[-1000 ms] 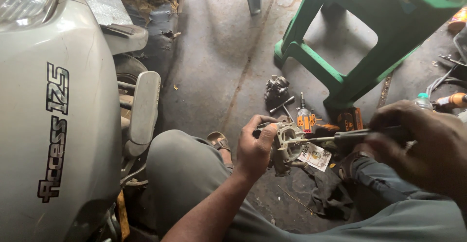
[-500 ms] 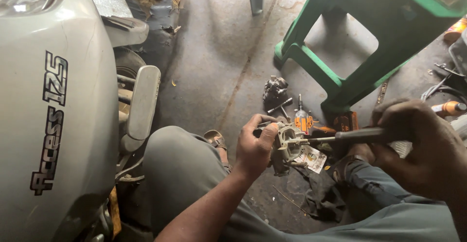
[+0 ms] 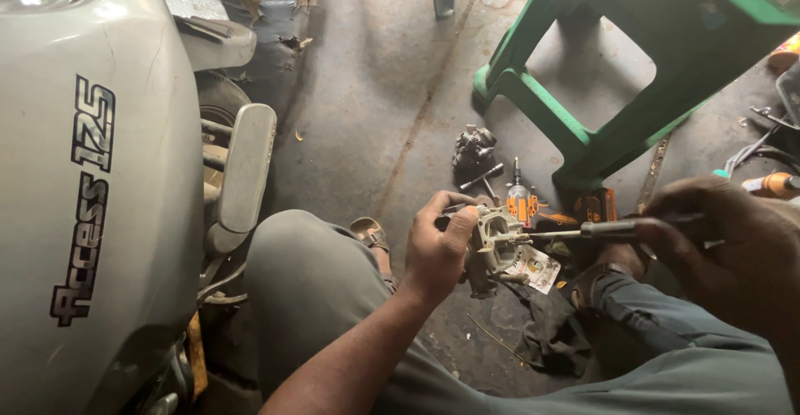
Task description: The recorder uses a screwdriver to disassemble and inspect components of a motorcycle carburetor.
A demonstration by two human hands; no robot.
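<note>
The left hand (image 3: pixel 437 252) has its grip clenched round a small metal carburettor body (image 3: pixel 493 244), held off the floor just above the person's knees, thumb and fingers wrapped over its near side. The right hand (image 3: pixel 725 240) grasps the dark handle of a screwdriver (image 3: pixel 583 232), fist closed, the shaft lying nearly level with its tip set into the right face of the casting.

Assessment: the tool sits roughly in line with the fastener, which is sound; any droop at the handle risks the tip riding out. The casting is supported only by the hand, so the hold must counter the turning force squarely. Whether the tip is fully seated cannot be told from here.

Surroundings: a printed paper packet (image 3: pixel 533 267) lies on the concrete floor (image 3: pixel 358 115) directly beneath the work, with a dark rag (image 3: pixel 554 332) beside it, so a dropped screw could be lost there. An orange-handled tool (image 3: pixel 522 202) and a dark metal part (image 3: pixel 473 148) lie just beyond. A green plastic stool (image 3: pixel 617 57) stands behind them; a grey scooter (image 3: pixel 92 190) stands close on the left.
</note>
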